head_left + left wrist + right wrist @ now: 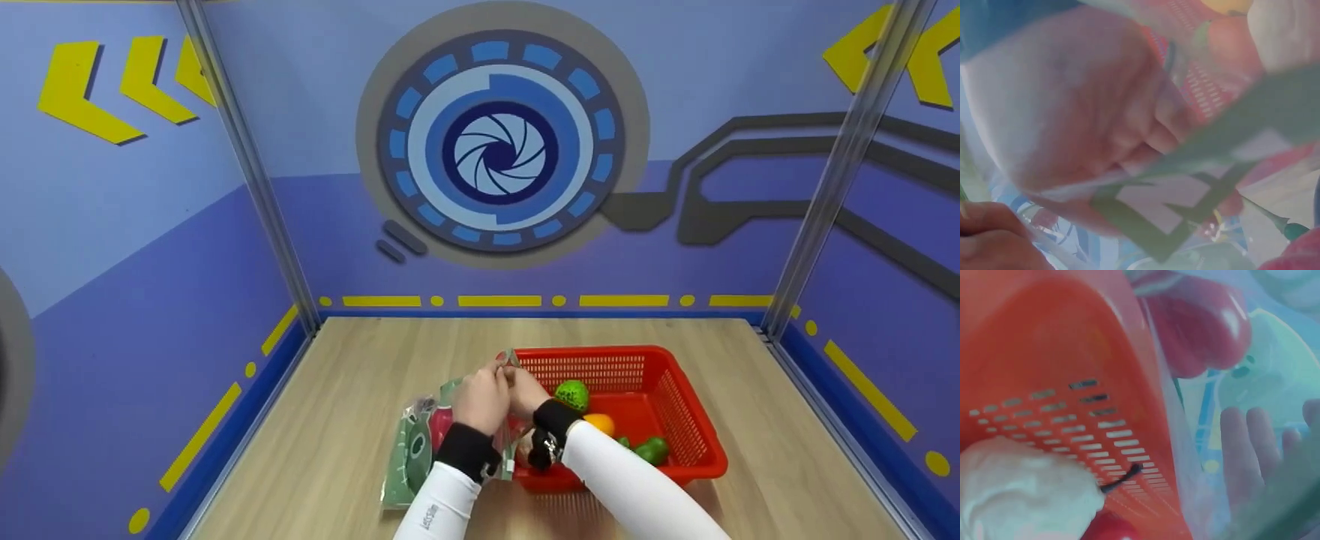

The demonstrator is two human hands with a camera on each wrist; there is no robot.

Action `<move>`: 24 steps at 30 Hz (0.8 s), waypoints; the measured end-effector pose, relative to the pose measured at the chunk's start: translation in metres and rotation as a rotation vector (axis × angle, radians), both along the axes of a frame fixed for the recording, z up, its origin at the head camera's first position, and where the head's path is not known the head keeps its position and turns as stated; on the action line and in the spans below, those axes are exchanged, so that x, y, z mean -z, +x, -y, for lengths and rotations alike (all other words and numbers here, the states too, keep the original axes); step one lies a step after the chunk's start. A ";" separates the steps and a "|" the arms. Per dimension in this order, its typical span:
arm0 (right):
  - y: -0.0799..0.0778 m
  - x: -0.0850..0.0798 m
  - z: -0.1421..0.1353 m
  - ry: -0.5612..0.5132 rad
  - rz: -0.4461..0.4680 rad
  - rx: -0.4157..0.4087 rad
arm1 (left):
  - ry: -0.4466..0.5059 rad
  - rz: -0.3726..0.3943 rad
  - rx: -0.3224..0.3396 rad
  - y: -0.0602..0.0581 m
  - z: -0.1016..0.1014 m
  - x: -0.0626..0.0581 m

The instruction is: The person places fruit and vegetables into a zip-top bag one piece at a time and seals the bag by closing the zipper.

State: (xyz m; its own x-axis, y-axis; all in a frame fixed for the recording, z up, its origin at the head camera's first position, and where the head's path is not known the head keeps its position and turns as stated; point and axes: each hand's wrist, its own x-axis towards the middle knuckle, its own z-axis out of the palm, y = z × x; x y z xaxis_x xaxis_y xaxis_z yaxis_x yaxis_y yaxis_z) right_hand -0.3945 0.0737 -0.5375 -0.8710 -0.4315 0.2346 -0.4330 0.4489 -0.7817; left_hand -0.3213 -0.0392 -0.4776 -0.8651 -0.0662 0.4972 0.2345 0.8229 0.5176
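A clear zip bag (397,469) with green print lies at the left of the basket, its opening edge raised against the basket's side. Inside it shows a glossy pinkish-red item (440,426), also seen as a rounded red shape (1202,329) in the right wrist view. My left hand (481,399) pinches the bag's upper edge. Close against it, my right hand (527,391) grips the same edge near the far corner. The fingertips largely hide each other in the head view. In the left wrist view, a palm (1089,107) with bent fingers appears behind the printed film.
A red perforated basket (682,416) stands to the right. It holds a green speckled ball-like fruit (572,394), an orange fruit (600,424), a green pepper (652,451) and a pale pear-shaped fruit (1027,489) with a dark stem. Blue panels (322,247) enclose the wooden table (360,352).
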 end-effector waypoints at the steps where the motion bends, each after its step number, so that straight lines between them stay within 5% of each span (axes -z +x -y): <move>1: 0.003 -0.005 0.001 -0.032 0.063 0.023 | -0.003 0.003 0.002 0.000 0.000 0.000; 5: 0.022 -0.025 -0.002 -0.041 0.134 0.089 | 0.009 0.026 0.008 0.001 -0.001 0.001; 24: 0.021 -0.032 -0.025 -0.133 0.278 0.089 | 0.032 0.063 -0.009 0.001 -0.003 0.002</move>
